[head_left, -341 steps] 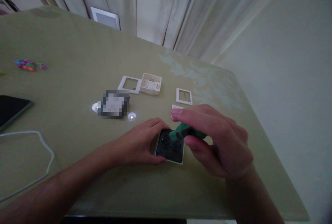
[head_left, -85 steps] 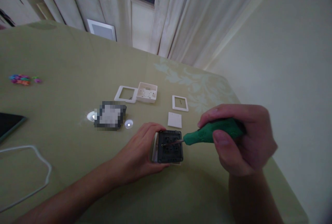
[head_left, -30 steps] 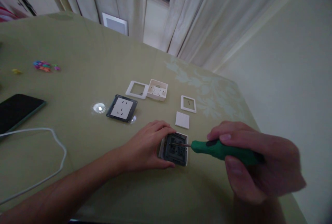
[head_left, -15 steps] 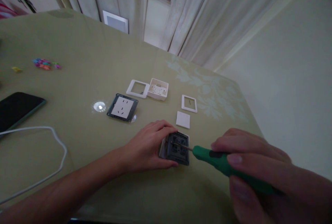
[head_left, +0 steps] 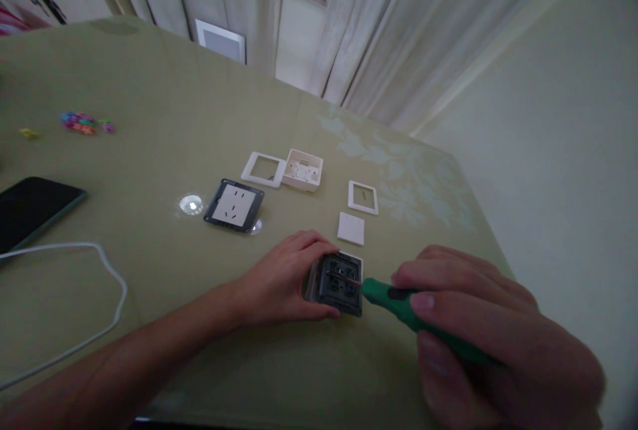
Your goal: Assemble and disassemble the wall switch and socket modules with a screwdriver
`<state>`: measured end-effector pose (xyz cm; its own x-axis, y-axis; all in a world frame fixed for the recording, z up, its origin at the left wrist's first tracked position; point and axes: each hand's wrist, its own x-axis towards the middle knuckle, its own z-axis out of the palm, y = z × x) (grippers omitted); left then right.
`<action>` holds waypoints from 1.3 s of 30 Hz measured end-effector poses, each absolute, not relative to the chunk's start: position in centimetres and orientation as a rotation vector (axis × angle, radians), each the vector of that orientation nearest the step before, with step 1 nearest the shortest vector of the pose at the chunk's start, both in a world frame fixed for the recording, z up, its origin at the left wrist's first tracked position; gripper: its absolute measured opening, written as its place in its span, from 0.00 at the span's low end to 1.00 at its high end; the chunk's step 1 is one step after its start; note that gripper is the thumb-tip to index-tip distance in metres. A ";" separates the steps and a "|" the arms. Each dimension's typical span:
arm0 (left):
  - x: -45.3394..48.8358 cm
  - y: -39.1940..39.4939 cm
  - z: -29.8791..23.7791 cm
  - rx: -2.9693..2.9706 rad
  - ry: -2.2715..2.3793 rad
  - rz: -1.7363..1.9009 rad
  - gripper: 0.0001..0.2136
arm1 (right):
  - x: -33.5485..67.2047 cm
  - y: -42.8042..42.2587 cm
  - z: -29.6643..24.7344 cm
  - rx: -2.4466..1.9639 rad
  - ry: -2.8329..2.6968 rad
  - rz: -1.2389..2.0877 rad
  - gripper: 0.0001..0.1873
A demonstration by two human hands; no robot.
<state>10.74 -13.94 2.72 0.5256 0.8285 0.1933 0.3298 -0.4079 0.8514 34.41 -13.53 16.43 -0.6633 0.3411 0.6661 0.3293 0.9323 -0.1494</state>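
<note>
A dark socket module (head_left: 339,284) lies back-up on the olive table (head_left: 164,124), near the front edge. My left hand (head_left: 284,277) grips its left side, fingers curled round it. My right hand (head_left: 493,337) is wrapped round a green-handled screwdriver (head_left: 399,300). The metal tip rests on the module's back, slanting in from the right.
Behind lie a white socket face in a dark frame (head_left: 234,205), two white frames (head_left: 262,169) (head_left: 363,197), a white back box (head_left: 303,169) and a white cover plate (head_left: 351,228). A phone (head_left: 30,207), a white cable (head_left: 94,297) and coloured bits (head_left: 82,121) sit at left.
My right hand has drawn nearer the camera and lowered, so the screwdriver slants up to the module. The left hand stays on the module.
</note>
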 end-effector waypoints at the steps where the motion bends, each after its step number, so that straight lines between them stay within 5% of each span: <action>1: 10.8 -13.9 2.7 1.968 0.943 0.790 0.36 | 34.5 -13.6 16.4 -0.486 -2.351 0.020 0.15; 30: 10.6 -14.2 2.5 2.020 0.915 0.738 0.37 | 32.2 -14.4 15.2 -0.574 -2.318 0.094 0.07; 39: 10.6 -14.0 2.6 1.984 0.906 0.756 0.30 | 32.7 -12.0 15.3 -0.477 -2.335 0.255 0.06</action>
<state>10.58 -14.02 2.60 0.5629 0.8067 0.1799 0.3220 -0.4145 0.8512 32.69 -12.00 15.34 -0.6663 0.4085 0.6238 0.2642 0.9117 -0.3148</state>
